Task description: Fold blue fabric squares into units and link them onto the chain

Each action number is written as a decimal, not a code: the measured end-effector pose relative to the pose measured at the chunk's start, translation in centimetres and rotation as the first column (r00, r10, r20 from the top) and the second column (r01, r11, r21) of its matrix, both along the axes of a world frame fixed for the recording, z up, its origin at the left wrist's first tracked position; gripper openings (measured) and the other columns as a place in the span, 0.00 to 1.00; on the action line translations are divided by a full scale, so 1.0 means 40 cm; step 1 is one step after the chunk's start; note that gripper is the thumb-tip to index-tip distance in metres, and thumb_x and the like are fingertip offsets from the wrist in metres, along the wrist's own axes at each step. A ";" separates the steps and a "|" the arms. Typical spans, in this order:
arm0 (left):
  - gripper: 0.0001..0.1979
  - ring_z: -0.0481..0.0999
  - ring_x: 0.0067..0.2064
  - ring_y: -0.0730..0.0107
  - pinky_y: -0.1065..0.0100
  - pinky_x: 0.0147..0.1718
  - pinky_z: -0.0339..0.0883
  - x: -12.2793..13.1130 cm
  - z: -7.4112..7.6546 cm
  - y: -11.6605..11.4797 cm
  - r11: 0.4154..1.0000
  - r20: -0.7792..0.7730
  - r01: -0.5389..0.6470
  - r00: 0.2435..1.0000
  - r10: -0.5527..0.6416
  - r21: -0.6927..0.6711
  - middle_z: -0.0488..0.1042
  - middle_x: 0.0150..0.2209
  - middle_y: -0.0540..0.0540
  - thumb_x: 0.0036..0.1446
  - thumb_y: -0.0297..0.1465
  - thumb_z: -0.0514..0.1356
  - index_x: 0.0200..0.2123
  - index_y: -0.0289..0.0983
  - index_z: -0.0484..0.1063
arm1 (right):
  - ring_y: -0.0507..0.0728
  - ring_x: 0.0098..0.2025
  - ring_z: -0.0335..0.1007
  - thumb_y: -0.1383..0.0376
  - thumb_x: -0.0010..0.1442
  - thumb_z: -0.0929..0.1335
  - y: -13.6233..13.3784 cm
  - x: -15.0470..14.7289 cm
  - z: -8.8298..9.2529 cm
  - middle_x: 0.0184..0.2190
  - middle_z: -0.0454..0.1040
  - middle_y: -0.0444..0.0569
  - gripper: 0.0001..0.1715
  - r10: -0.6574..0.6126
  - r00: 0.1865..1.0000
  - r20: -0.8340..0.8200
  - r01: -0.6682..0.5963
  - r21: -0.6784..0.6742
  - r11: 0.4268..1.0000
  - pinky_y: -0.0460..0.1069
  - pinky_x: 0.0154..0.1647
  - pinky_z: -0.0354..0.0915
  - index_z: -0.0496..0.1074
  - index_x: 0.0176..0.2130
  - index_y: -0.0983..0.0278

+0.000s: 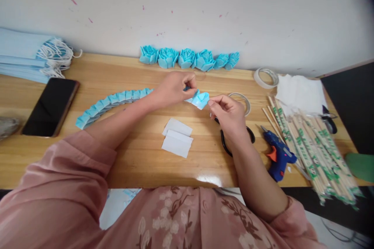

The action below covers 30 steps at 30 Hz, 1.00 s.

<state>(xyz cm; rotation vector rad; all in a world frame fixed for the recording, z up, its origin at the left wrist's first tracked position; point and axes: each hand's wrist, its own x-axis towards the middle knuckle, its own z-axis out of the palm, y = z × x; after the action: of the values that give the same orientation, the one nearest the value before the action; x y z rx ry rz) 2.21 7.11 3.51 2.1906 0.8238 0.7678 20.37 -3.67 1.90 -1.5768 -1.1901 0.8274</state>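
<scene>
A small folded light-blue paper piece [200, 100] is held above the wooden table [140, 159] between both hands. My left hand [175, 87] pinches its left end with the fingers closed. My right hand [228, 113] pinches its right edge between thumb and forefinger. A long curved strip of overlapping blue folded pieces [111, 103] lies on the table to the left, running under my left forearm. A row of several finished blue paper roses [188, 57] stands against the wall behind the hands. Two white paper slips [177, 138] lie in front of the hands.
Black scissors [224, 142] lie under my right wrist. A blue glue gun [277, 153], bundled wooden sticks [309, 144], two tape rolls [265, 77], white tissue [300, 92] sit at the right. A black phone [51, 106] and stacked blue face masks [26, 54] lie at the left.
</scene>
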 end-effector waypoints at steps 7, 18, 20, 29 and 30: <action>0.04 0.73 0.32 0.73 0.70 0.34 0.62 0.001 -0.003 0.000 1.000 0.016 -0.011 1.000 0.012 -0.022 0.77 0.29 0.50 0.53 0.28 0.60 0.27 0.35 0.70 | 0.48 0.19 0.59 0.59 0.53 0.70 0.001 -0.008 0.003 0.17 0.66 0.38 0.08 -0.012 1.000 -0.024 0.012 -0.027 1.000 0.45 0.21 0.59 0.74 0.28 0.62; 0.04 0.73 0.32 0.73 0.69 0.33 0.63 0.000 -0.004 0.003 0.994 0.051 -0.027 0.998 0.033 -0.107 0.77 0.29 0.49 0.52 0.28 0.61 0.26 0.36 0.70 | 0.48 0.20 0.60 0.59 0.54 0.70 0.003 -0.004 -0.012 0.18 0.67 0.38 0.09 -0.003 0.999 -0.033 0.002 -0.022 1.000 0.46 0.22 0.59 0.74 0.28 0.62; 0.04 0.73 0.32 0.72 0.69 0.33 0.64 0.000 -0.002 0.003 0.992 0.057 -0.022 0.998 0.030 -0.124 0.77 0.29 0.49 0.52 0.28 0.60 0.26 0.36 0.70 | 0.48 0.20 0.60 0.58 0.53 0.71 0.003 -0.003 -0.012 0.18 0.67 0.38 0.09 -0.003 1.000 -0.029 0.002 -0.026 1.000 0.46 0.22 0.59 0.74 0.29 0.62; 0.05 0.75 0.35 0.73 0.70 0.36 0.68 0.000 -0.015 0.013 0.963 0.147 0.058 0.989 -0.019 -0.264 0.77 0.33 0.48 0.52 0.30 0.62 0.34 0.36 0.72 | 0.48 0.21 0.58 0.58 0.52 0.70 0.005 -0.011 -0.002 0.19 0.66 0.38 0.10 0.015 1.000 -0.004 -0.015 -0.028 0.999 0.47 0.24 0.57 0.74 0.28 0.62; 0.06 0.75 0.35 0.73 0.70 0.36 0.68 0.001 -0.017 0.014 0.961 0.161 0.067 0.987 -0.024 -0.268 0.77 0.33 0.48 0.53 0.30 0.62 0.35 0.36 0.73 | 0.48 0.21 0.58 0.58 0.53 0.70 0.005 -0.011 -0.002 0.19 0.67 0.38 0.10 0.017 1.000 -0.003 -0.017 -0.030 0.999 0.47 0.24 0.57 0.74 0.28 0.62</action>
<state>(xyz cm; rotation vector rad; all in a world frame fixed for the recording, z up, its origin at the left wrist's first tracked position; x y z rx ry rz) 2.23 7.68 2.83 1.8731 0.7490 0.7456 19.95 -3.47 1.82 -1.5916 -1.1958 0.8621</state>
